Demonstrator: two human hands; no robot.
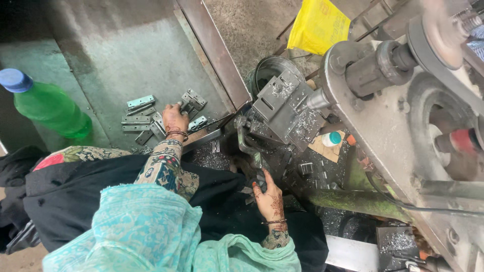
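A hinge [194, 100] is pinched by the left hand [174, 118] among the hinges [138, 118] at the tray's [126, 45] near edge. The lever [247, 143] is gripped by the right hand [267, 196]. Fingers could be cut by swarf [297, 126] on the jig.

Premises: small metalwork shop, machining bay. Evidence: heavy grey drilling machine [403, 116] w/ spindle at right; metal swarf [302, 126] over jig at centre; batch of steel hinges [146, 118] on tray at centre left; bare concrete floor [247, 25] at top.
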